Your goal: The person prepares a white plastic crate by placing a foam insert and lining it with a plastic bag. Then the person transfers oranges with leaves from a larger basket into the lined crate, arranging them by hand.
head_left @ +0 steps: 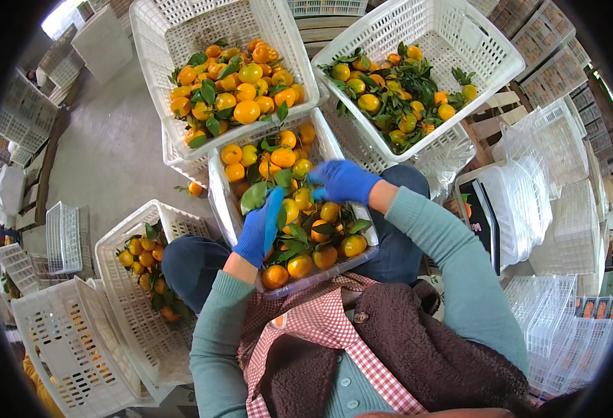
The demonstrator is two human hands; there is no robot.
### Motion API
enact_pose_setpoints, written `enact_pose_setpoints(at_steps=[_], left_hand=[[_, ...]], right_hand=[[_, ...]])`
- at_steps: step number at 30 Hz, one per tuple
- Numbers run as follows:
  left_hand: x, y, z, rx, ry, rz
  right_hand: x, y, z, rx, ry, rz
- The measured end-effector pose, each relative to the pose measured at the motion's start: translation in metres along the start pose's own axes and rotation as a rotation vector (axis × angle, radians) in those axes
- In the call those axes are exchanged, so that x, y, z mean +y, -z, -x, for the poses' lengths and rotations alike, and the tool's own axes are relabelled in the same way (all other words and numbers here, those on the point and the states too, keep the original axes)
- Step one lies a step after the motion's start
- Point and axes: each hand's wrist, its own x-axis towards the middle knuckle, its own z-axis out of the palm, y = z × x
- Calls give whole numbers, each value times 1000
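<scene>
My left hand (259, 224), in a blue knitted glove with a lighter palm, is over the left side of a lined basket (219, 191) between my knees. Its fingers are stretched out beside a large green leaf (254, 197), with nothing visible in them. Across from it, my right hand (347, 182), gloved alike, hovers over the fruit with fingers bent toward the left hand. Motion smears its fingertips, so whether they grip anything cannot be made out. Orange and yellow-green tangerines (299, 265), several with leaves, fill the basket.
Beyond stand a white crate (146, 70) of mostly orange tangerines and another crate (508, 56) of leafier fruit. A crate (104, 244) with tangerines stands by my left knee. White crates (76, 348) and stacked clear baskets (529, 188) flank me. One tangerine (195, 188) lies on the floor.
</scene>
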Motion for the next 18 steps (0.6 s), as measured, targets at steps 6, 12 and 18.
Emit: enact_pose_setpoints(at_steps=[6, 12, 18], left_hand=[[8, -27, -15, -185, 143, 82], [-20, -23, -44, -113, -1010, -1586], [-32, -11, -18, -426, -740, -1340]], right_hand=[[2, 41, -4, 225, 112, -339], [12, 9, -26, 116, 37, 90], [12, -11, -31, -223, 125, 173]])
